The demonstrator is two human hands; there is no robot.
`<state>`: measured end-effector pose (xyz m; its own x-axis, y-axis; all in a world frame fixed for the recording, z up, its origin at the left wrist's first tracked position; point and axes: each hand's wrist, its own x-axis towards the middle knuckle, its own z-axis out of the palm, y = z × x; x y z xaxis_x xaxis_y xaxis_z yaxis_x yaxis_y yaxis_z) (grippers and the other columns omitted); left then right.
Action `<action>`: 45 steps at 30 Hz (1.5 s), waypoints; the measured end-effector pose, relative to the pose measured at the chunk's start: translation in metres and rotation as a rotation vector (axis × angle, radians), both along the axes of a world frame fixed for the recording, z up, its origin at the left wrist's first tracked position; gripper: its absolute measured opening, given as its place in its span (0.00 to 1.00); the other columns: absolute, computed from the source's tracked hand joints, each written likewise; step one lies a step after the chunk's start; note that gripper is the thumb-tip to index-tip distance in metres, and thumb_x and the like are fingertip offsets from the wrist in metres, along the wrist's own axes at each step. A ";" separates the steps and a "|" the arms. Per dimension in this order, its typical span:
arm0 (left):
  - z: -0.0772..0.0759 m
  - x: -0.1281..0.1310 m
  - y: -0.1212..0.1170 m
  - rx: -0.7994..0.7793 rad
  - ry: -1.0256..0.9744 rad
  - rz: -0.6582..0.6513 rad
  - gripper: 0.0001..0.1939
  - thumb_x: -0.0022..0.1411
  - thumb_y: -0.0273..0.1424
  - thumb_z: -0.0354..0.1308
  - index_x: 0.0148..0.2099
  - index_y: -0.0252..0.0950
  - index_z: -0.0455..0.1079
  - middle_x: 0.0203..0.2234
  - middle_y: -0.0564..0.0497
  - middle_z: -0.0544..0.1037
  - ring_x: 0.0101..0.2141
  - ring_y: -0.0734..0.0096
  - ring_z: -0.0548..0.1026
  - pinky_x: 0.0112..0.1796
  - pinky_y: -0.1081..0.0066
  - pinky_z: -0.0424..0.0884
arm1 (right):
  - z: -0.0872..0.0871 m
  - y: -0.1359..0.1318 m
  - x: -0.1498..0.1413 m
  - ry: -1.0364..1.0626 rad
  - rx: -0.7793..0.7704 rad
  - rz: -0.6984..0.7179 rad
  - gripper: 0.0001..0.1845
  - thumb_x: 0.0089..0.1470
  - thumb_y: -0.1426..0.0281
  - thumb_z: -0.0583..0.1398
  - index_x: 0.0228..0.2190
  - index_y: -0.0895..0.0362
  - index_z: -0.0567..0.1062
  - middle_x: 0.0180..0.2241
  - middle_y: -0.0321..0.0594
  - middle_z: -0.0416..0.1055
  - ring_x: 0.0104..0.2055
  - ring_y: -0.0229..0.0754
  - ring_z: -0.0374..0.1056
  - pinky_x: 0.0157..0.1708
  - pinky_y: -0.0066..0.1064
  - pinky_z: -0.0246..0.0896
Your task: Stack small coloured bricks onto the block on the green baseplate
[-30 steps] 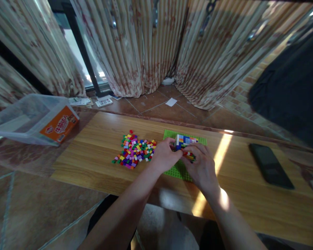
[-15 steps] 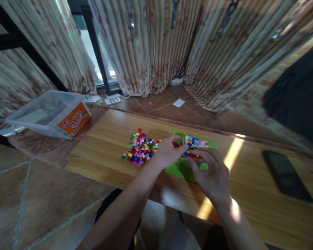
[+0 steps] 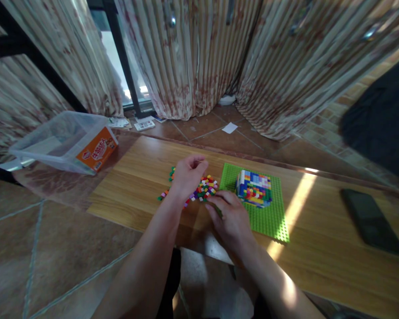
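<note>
My left hand (image 3: 187, 179) hovers over the heap of small coloured building bricks (image 3: 206, 188). Its fingers are loosely bent, the thumb a little apart from them, and I see nothing held. At the heap's right side is my right hand (image 3: 233, 217), with thumb and forefinger parted beside the bricks and no brick visible between them. On a green baseplate (image 3: 269, 223) stands a block-shaped build of multicoloured bricks (image 3: 255, 188), beyond my right hand and touched by neither hand. My left hand and forearm hide part of the heap.
The wooden table (image 3: 126, 186) carries a dark phone-like slab (image 3: 372, 221) at the right. A clear plastic bin (image 3: 63, 141) with an orange label stands at the left. Papers (image 3: 144, 125) lie on the floor near long striped curtains (image 3: 179, 66).
Both hands have left the brick build and moved left to the loose bricks. The build and the baseplate now show uncovered. The view has shifted slightly.
</note>
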<state>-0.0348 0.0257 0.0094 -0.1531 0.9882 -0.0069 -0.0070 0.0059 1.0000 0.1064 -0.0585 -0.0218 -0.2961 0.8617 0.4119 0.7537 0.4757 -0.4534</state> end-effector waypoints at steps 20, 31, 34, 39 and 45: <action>0.000 -0.004 -0.003 0.073 0.222 -0.057 0.09 0.54 0.28 0.58 0.38 0.32 0.75 0.25 0.51 0.77 0.26 0.74 0.72 0.30 0.74 0.68 | -0.005 0.009 -0.026 -0.121 -0.005 0.008 0.09 0.59 0.71 0.58 0.34 0.56 0.80 0.43 0.47 0.70 0.44 0.49 0.63 0.46 0.42 0.65; 0.001 0.002 -0.004 0.031 0.166 -0.080 0.10 0.53 0.29 0.60 0.38 0.33 0.75 0.26 0.52 0.77 0.28 0.73 0.73 0.32 0.73 0.69 | 0.007 0.010 -0.010 0.116 0.016 -0.032 0.06 0.58 0.71 0.59 0.33 0.56 0.77 0.37 0.43 0.73 0.41 0.46 0.67 0.44 0.40 0.65; 0.009 0.003 -0.009 -0.059 0.003 -0.210 0.10 0.53 0.31 0.62 0.39 0.33 0.75 0.26 0.52 0.77 0.27 0.75 0.73 0.32 0.73 0.69 | 0.021 0.009 0.004 0.335 0.049 -0.148 0.05 0.58 0.69 0.60 0.34 0.54 0.77 0.37 0.41 0.73 0.41 0.43 0.69 0.43 0.37 0.66; 0.017 0.008 -0.022 -0.216 -0.262 -0.582 0.13 0.55 0.33 0.63 0.43 0.34 0.75 0.30 0.49 0.79 0.30 0.76 0.76 0.36 0.72 0.72 | 0.036 0.008 0.019 0.493 0.113 -0.249 0.04 0.57 0.68 0.61 0.33 0.52 0.77 0.36 0.37 0.73 0.37 0.40 0.70 0.38 0.35 0.67; 0.011 0.018 -0.024 -0.251 -0.320 -0.620 0.14 0.53 0.31 0.65 0.43 0.35 0.76 0.30 0.50 0.79 0.30 0.77 0.76 0.36 0.73 0.71 | 0.036 0.008 0.029 0.468 0.109 -0.213 0.04 0.57 0.68 0.61 0.34 0.51 0.78 0.39 0.39 0.73 0.40 0.41 0.71 0.40 0.36 0.68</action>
